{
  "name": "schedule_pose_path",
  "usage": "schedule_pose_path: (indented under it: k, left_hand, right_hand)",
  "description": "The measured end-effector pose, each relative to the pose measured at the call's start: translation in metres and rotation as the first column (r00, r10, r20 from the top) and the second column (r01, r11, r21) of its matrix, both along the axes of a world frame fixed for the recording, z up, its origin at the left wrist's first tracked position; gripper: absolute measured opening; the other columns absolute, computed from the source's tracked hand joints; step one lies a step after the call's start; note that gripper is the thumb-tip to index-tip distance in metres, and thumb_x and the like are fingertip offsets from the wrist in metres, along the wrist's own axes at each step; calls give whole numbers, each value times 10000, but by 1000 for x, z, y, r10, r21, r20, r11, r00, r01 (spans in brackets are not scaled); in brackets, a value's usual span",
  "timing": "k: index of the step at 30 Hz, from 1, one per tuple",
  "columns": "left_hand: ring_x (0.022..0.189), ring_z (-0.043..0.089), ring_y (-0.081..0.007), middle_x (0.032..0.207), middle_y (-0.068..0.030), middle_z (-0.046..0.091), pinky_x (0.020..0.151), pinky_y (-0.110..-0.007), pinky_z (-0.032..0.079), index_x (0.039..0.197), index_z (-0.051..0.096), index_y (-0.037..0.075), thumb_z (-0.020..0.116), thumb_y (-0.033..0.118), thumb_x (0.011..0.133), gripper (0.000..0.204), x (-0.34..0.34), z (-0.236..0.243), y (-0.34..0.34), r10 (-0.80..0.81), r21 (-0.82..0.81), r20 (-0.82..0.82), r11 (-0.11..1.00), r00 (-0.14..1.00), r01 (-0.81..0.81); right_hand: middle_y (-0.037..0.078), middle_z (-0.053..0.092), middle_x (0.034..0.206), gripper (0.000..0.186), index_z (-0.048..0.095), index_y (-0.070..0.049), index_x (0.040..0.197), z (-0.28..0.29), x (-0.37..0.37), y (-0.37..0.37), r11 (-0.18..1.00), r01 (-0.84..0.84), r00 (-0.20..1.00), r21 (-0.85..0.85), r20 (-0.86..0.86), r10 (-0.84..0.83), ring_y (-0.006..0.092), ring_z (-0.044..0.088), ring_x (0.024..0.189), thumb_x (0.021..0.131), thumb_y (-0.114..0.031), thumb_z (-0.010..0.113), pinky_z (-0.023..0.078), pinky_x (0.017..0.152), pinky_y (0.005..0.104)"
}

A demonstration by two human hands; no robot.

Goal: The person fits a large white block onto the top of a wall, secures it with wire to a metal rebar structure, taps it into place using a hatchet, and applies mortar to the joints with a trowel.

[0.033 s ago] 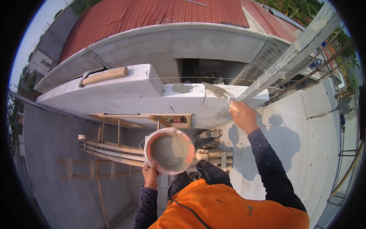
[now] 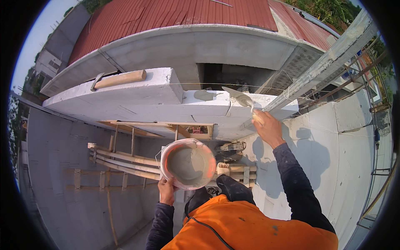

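My left hand point(image 2: 167, 191) grips the near left rim of a round bucket point(image 2: 213, 162), whitish outside with orange showing inside. Grey wet mortar point(image 2: 183, 166) lies inside it. In my right hand point(image 2: 268, 128) is the wooden handle of a trowel point(image 2: 238, 96), its fingers wrapped round the grip. The trowel's metal blade points left, over the top of the white block wall point(image 2: 208, 109), beside a joint; contact with the block cannot be made out. Left of the blade, a smear of mortar point(image 2: 204, 95) lies on the lower course, next to a raised block point(image 2: 160, 85).
A tool with a thick wooden handle point(image 2: 121, 79) and thin metal head lies on the raised block. A string point(image 2: 233, 84) runs along the wall to a slanting post point(image 2: 321, 62). Bamboo poles point(image 2: 129, 164) stretch below the bucket. Beyond are a red roof point(image 2: 179, 14) and rebar point(image 2: 350, 79).
The trowel blade has tipped, its tip now standing a little higher over the block. The whole view has shifted slightly; my left hand still holds the bucket.
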State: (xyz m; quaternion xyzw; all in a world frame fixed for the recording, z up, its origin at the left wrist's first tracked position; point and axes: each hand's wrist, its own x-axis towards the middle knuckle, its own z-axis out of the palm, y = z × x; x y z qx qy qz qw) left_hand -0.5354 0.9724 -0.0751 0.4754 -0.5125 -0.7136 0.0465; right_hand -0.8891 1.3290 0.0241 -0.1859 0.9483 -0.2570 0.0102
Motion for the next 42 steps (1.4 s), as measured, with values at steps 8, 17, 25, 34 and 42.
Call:
schedule_pose_path:
  k: [8,17,25,34,42]
  left_hand:
    - [846,790,-259,1056,-119,755,743,-425,702,1272,678,-6,548,28,946,353,14,8,-12,40,5,47,999,998,-40]
    - [814,790,-242,1028,-117,764,711,-411,699,1242,682,-5,584,51,952,311,24,-1,-27,68,3,60,998,996,-69]
    - [781,787,-238,998,-115,759,673,-396,690,1215,685,-4,577,41,944,295,38,-7,-43,89,12,44,996,995,-89]
    - [772,785,-235,982,-102,760,656,-387,683,1174,689,10,575,42,938,264,49,-9,-42,140,-12,61,990,988,-139]
    - [798,791,-238,998,-111,762,681,-397,706,1196,689,-4,614,60,987,231,48,-13,-38,143,-19,81,990,986,-142]
  right_hand:
    - [278,706,1321,503,536,-74,1513,12,15,-102,976,-151,955,-155,231,184,486,682,1176,1049,-257,597,535,1020,528]
    - [312,700,1261,493,498,31,1491,35,17,-176,967,-255,935,19,261,241,485,682,1155,1073,-225,550,530,1012,566]
    - [208,684,1338,470,561,-39,1483,35,-24,-138,975,-89,993,204,99,70,432,675,1215,1055,-227,615,532,1027,539]
    - [124,676,1180,445,688,-189,1385,15,-34,-121,956,-221,975,191,17,222,359,652,1185,946,-124,717,502,998,527]
    - [111,665,1159,451,711,-206,1378,33,-24,-72,946,-142,986,293,-39,160,342,653,1141,936,-117,720,491,984,508]
